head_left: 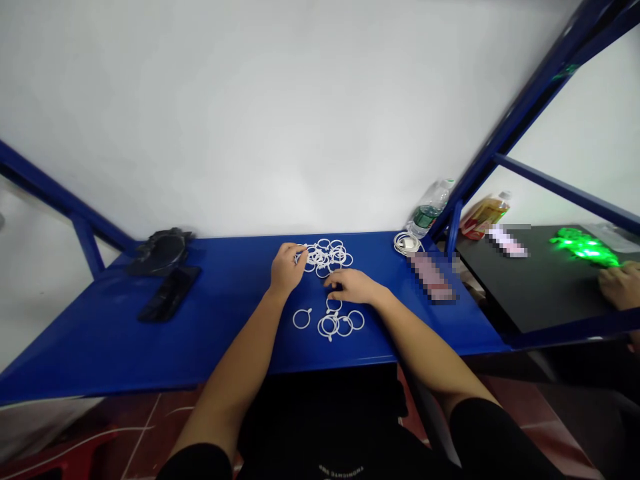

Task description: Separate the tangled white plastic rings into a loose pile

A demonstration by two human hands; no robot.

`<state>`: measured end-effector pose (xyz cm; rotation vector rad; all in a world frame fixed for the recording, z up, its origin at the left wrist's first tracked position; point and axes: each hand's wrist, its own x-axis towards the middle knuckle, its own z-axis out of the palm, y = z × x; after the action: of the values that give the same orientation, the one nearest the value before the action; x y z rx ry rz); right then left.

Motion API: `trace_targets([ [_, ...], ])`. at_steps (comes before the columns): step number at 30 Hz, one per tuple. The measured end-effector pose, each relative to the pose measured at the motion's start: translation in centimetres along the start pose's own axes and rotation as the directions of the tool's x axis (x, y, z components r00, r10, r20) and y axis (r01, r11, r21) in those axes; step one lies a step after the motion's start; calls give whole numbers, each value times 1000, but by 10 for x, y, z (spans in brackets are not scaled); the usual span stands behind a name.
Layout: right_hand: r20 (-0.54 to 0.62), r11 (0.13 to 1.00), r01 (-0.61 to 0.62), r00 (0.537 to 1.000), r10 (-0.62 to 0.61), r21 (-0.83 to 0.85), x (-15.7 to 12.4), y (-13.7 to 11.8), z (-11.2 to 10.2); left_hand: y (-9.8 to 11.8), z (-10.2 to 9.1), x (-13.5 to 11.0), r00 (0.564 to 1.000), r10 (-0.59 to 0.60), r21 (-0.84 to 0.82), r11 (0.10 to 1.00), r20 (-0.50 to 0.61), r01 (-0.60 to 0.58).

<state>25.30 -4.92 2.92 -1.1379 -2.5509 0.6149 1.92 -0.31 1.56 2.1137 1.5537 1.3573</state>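
A heap of several white plastic rings (pixel 327 256) lies at the back of a blue table (pixel 225 313). My left hand (pixel 286 266) rests at the heap's left edge, fingers curled and pinching a ring there. A smaller group of white rings (pixel 336 323) lies nearer the front edge. My right hand (pixel 353 285) hovers just above that group, fingers bent down and closed on a ring at its top. One single ring (pixel 302 319) lies apart to the left.
A black phone (pixel 167 295) and a dark bundle (pixel 161 250) sit at the table's left. A coiled white cable (pixel 406 243) and a plastic bottle (pixel 430 207) stand at the right, by a blue frame post. Another person's hand (pixel 620 283) rests on the neighbouring black table.
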Motion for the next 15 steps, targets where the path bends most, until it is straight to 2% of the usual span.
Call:
trace_targets([
  [2, -9, 999, -4, 1000, 4, -35, 1, 3, 2, 2, -1, 0, 998, 27, -25, 999, 51, -25],
  [4, -21, 997, -16, 1000, 15, -74, 3, 5, 4, 6, 0, -2, 986, 80, -45, 996, 149, -74],
  [8, -52, 983, -100, 994, 93, -151, 3, 5, 5, 15, 3, -8, 927, 178, -82, 984, 330, -160],
  [12, -74, 963, -175, 984, 163, -203, 3, 6, 2, 18, 2, -10, 875, 223, -105, 975, 430, -197],
  [15, -107, 971, -178, 981, 162, -160, 3, 7, 1, 19, 1, -10, 849, 216, -108, 976, 483, -187],
])
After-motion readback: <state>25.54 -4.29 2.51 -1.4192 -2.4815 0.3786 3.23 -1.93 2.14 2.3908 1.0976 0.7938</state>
